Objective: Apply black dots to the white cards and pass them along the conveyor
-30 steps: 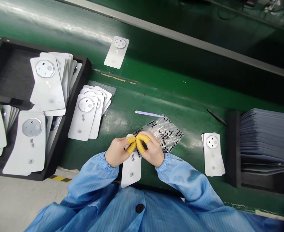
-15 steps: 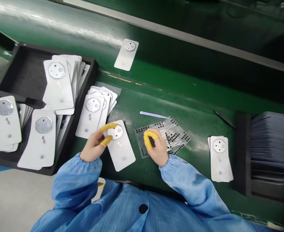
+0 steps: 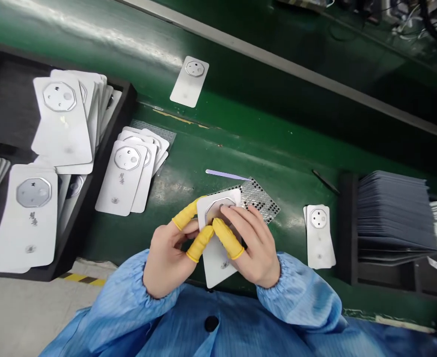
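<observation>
A white card (image 3: 218, 263) with an octagonal window near its top is raised in front of me, slightly tilted. My left hand (image 3: 177, 248), with yellow covers on thumb and forefinger, grips its left edge. My right hand (image 3: 253, 243) is closed on the card's right side, its yellow-covered thumb lying over the face near the window and touching the left thumb. The fingers hide part of the window. Behind the card lies a clear sheet with small black dots (image 3: 261, 198), and a thin lilac tool (image 3: 228, 174) rests beside it.
Black tray (image 3: 127, 106) at left holds stacked white cards (image 3: 70, 134). More cards (image 3: 122, 178) lie beside it on bubble wrap. One card (image 3: 189, 82) sits farther back. At right are a small card pile (image 3: 319, 238), a dark stick (image 3: 325, 181) and a box of grey sheets (image 3: 393, 213).
The card has been lifted and moved right in my left hand. My right hand has left the dotted sheet's area and now holds the card too. The view has shifted right.
</observation>
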`<control>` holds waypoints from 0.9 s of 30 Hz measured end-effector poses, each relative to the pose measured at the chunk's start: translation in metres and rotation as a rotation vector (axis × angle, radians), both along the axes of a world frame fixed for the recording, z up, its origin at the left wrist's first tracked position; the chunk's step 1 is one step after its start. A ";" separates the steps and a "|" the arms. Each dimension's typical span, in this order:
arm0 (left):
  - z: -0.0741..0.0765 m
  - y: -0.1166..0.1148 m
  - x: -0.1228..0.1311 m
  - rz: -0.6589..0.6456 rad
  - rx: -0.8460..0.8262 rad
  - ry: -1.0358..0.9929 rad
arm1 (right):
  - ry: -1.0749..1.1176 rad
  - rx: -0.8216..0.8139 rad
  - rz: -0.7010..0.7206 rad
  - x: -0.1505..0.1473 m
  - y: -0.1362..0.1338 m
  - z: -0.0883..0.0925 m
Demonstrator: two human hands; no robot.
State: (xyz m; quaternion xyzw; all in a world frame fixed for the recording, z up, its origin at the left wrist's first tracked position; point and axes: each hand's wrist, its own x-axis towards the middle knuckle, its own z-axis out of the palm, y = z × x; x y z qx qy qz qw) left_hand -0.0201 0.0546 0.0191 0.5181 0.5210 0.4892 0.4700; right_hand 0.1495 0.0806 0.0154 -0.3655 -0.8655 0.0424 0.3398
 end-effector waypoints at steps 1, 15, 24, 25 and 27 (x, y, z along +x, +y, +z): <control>0.000 -0.001 0.000 0.006 0.015 0.006 | -0.024 -0.007 -0.007 0.002 -0.003 0.000; 0.007 -0.001 -0.001 0.016 0.220 0.302 | -0.048 -0.077 0.016 0.006 -0.009 0.001; 0.010 0.005 0.002 -0.045 0.290 0.524 | -0.086 -0.083 0.015 0.005 -0.009 0.005; 0.010 0.005 0.002 -0.036 0.294 0.532 | -0.105 -0.088 0.002 0.004 -0.010 0.004; 0.010 0.005 0.003 -0.040 0.319 0.521 | -0.138 -0.120 -0.043 0.002 -0.011 0.000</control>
